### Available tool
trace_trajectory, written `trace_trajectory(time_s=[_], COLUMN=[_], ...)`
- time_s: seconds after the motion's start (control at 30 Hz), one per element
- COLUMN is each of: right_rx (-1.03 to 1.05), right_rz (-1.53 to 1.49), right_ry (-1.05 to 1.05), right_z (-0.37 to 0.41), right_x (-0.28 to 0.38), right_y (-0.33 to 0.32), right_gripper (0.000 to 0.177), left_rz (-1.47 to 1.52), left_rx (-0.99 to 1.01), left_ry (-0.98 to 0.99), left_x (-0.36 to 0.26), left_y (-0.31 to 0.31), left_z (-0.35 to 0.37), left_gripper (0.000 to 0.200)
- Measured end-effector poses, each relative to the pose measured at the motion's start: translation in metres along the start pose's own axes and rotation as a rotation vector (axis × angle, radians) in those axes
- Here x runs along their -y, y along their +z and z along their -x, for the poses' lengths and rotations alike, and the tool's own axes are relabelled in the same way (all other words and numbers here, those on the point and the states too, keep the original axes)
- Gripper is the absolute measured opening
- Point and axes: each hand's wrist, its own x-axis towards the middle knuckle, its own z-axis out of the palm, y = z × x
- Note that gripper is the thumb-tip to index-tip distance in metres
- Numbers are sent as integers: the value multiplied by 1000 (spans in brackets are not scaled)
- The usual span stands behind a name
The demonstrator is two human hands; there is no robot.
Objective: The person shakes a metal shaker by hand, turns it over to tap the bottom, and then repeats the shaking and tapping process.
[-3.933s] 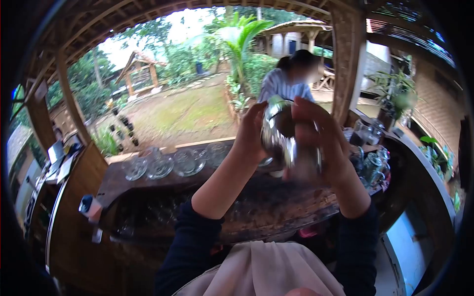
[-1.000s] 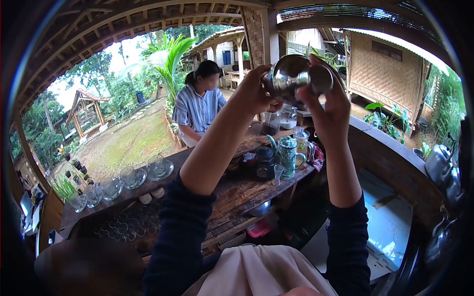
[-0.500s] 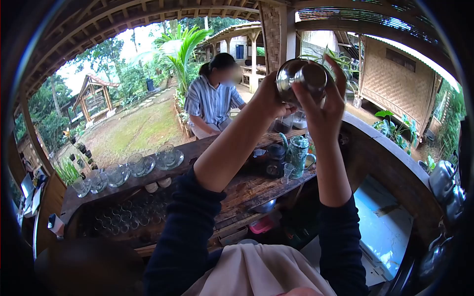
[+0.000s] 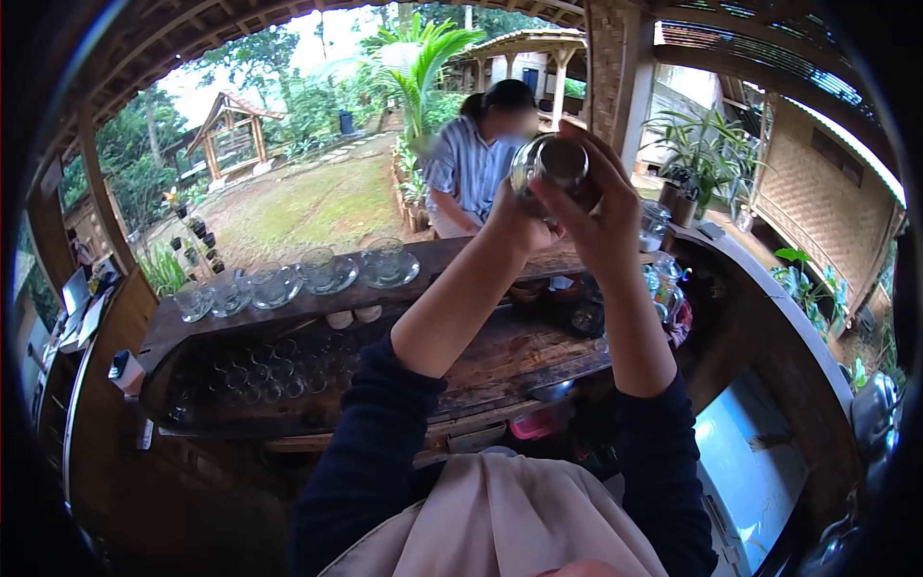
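A shiny metal shaker (image 4: 524,171) is raised in front of me over the counter, its rounded end towards my face. My left hand (image 4: 522,229) is closed around its lower left side, fingers mostly hidden behind it. My right hand (image 4: 604,207) grips the smaller round end from the right, thumb across the front and fingers over the top. Beyond both hands, a person in a striped shirt (image 4: 471,173) sits across the counter. Behind my right forearm, a patterned teapot (image 4: 665,286) is partly covered.
Several clear glass cups with saucers (image 4: 387,269) line the wooden ledge (image 4: 356,298). Upturned glasses (image 4: 279,370) stand on the lower shelf. A glass jar (image 4: 654,229) is at right, with metal kettles (image 4: 875,409) at the far right. Below is a pale blue panel (image 4: 745,438).
My view has turned left, so the counter and seated person appear further right. Both hands still hold the shaker, a little lower in view. My right forearm now covers much of the teapot.
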Motion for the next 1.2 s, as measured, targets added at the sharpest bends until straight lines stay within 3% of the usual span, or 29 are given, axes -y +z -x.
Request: trace_trajectory(time_s=[0.03,0.1,0.13,0.17,0.2,0.27,0.3,0.33,0.4,0.43,0.47,0.53,0.6,0.67,0.73,0.77,0.8,0.87,0.9,0.93,0.97,1.0,1.03,1.07,1.13,1.2], right_rx=[0,191,187,160,130,62,27,-8,363,302,239,295,456,602,358,314,266,-35,204,439,327,376,396,411,408,606], right_rz=[-16,510,487,395,296,93,-10,-114,-228,-310,-379,-382,-272,-159,-436,-501,-566,-615,-474,-326,-586,-802,-869,-883,-779,-631], right_ry=[-3,-635,-632,-742,-851,-1060,-1156,-1246,-547,-233,78,-36,-373,-649,-839,-968,-1097,-937,-691,-445,-337,47,350,342,-198,-255], right_z=[6,23,29,33,37,45,50,55,33,32,38,48,46,61,83,82,81,106,95,79,75,86,84,81,69,78], right_x=[15,44,44,44,45,47,49,52,42,19,0,11,50,92,115,113,110,85,76,66,54,44,49,59,89,126], right_y=[1,0,8,19,32,57,68,76,96,127,157,161,149,129,130,135,141,199,203,211,248,275,279,274,247,205], right_gripper=[41,67,67,63,59,50,46,42,35,36,38,37,39,28,27,26,26,29,36,44,46,47,46,46,39,36], left_rz=[-4,-23,-35,-26,-49,-822,-832,-162,-209,-249,-49,21,-1,58,-453,-700,-719,-853,-216,-48,-229,-416,-421,-370,-352,-500], left_rx=[19,67,-204,-363,-148,39,-6,-262,-414,-542,-934,-300,-298,-521,-386,-159,-169,-431,-511,-575,-614,-644,-649,-763,-858,-926], left_ry=[10,27,29,344,295,482,420,277,438,575,549,404,648,310,445,495,505,489,502,419,630,838,860,886,916,788], left_x=[-2,-12,-11,6,16,13,0,-14,-52,-65,-64,-65,-46,-58,-49,-54,-62,-72,-80,-101,-105,-104,-97,-91,-94,-84], left_y=[9,40,111,132,159,155,157,160,96,76,113,81,135,197,206,211,212,211,213,191,173,163,173,191,233,271], left_z=[21,60,73,89,107,129,140,148,176,191,177,233,225,228,250,243,248,268,273,305,327,338,340,333,312,297], left_gripper=[49,53,61,59,73,74,69,66,55,50,49,50,55,56,65,70,70,67,53,48,49,49,49,43,38,43])
